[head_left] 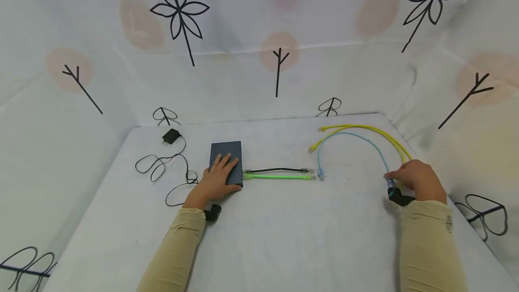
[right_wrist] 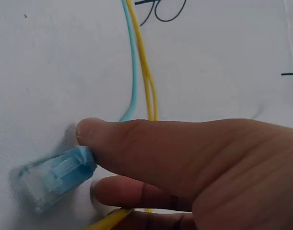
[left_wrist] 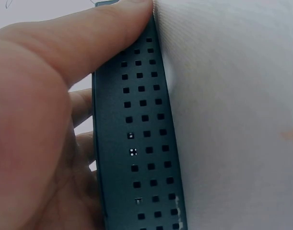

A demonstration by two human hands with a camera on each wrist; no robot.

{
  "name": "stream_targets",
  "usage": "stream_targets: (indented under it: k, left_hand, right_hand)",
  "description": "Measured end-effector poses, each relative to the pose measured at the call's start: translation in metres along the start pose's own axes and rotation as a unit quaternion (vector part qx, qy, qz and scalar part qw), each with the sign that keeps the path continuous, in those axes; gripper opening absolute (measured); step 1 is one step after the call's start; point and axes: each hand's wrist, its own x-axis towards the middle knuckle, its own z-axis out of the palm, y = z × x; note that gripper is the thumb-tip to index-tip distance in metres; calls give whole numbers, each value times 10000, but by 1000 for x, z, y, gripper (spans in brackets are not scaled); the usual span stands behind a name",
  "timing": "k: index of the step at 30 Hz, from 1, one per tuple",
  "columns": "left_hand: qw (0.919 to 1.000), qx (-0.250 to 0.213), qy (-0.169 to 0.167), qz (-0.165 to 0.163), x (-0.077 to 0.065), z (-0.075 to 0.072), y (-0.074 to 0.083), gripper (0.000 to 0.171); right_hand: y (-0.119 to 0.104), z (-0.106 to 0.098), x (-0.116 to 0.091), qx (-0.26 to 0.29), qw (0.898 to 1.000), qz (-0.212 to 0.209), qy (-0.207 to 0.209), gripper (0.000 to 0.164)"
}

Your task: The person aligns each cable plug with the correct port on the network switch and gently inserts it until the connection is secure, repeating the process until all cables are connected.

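Pinching a thin light-blue plastic-jacketed cable [right_wrist: 134,72] by its boxy translucent plug [right_wrist: 60,177] in the right hand [head_left: 423,181], held well apart from the left hand [head_left: 216,179]. Rested that one, with fingers spread, on a flat dark-grey rectangular box [head_left: 219,148], with thumb on its hole-gridded side [left_wrist: 138,127]. Judged as key the sideways gap: well leftward from the right hand to the box, with long axis pointing forward under the left. Saw the blue cable arching forward, then back to a second plug [head_left: 321,175] between the hands. Spotted smooth yellow cables [right_wrist: 141,48] alongside. Noted slim black [head_left: 279,169] and bright-green cables [head_left: 279,176] right of the left hand; couldn't tell if plugged into the box.
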Motion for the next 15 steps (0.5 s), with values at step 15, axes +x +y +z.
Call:
stream_targets:
  k: [15]
  left_hand:
    - [9998,-120,43,122,-5,-7,5,86]
  right_hand:
    - [-11,7,3,-263,9985,-30,486,44]
